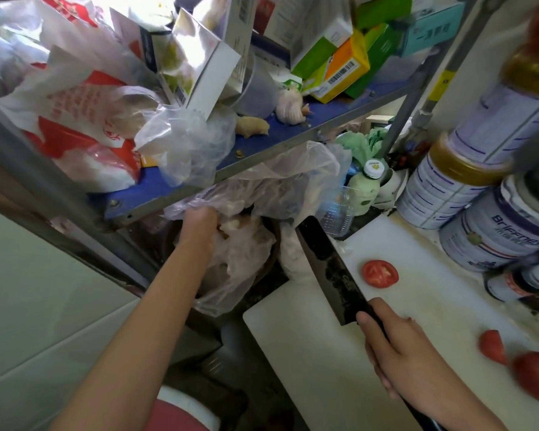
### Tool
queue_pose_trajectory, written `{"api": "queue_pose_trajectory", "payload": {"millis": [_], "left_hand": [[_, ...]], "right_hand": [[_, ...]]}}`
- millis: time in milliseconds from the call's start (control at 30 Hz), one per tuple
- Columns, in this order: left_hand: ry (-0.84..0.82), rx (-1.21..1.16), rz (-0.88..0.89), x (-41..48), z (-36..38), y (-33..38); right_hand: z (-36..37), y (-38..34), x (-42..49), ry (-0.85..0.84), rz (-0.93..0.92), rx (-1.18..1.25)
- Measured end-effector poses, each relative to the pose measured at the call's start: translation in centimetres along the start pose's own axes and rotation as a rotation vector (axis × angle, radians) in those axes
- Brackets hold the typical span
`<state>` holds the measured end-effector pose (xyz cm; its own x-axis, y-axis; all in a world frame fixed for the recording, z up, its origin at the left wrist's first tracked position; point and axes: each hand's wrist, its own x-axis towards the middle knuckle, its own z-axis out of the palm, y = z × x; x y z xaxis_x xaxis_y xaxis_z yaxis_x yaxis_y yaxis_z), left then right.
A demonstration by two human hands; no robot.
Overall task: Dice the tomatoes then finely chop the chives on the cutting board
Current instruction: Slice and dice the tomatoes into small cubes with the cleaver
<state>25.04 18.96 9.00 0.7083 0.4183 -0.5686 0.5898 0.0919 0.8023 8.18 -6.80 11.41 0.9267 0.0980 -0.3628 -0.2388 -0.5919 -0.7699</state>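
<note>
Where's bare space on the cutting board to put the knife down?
Free: near-left corner of the cutting board, left of the right hand; also the strip between the tomato half and the tomato pieces. Crowded: the cans along the right edge, the plastic bags beyond.

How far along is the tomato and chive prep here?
Early. Done: only first cuts; a tomato half, a wedge and a bigger piece lie on the cutting board, nothing diced. In hand: the right hand grips the knife while the left hand reaches into a plastic bag under the shelf. Left: all the dicing, then the chives, none of which are visible.
</note>
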Motion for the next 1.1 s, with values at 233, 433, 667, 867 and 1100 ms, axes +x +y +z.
{"api": "queue_pose_trajectory", "payload": {"millis": [233,433,667,867,1100], "left_hand": [[-0.092,0.255,-0.024,-3.2,-1.9,-0.2],[-0.086,0.863,0.443,-6.4,-2.8,-2.7],[0.089,0.994,1.043,-11.9,2.3,-6.1],[-0.217,0.876,0.955,-14.3,9.4,-12.9],[-0.372,1.041,0.765,-15.9,15.9,-19.0]], "right_hand": [[-0.8,0.9,-0.9,0.060,0.030,0.007],[-1.8,1.5,-2.1,0.085,0.047,0.060],[-3.4,4.6,-4.4,0.124,0.046,0.096],[-6.0,9.6,-6.7,0.146,0.112,0.139],[-7.7,17.0,-8.0,0.217,0.166,0.126]]}}
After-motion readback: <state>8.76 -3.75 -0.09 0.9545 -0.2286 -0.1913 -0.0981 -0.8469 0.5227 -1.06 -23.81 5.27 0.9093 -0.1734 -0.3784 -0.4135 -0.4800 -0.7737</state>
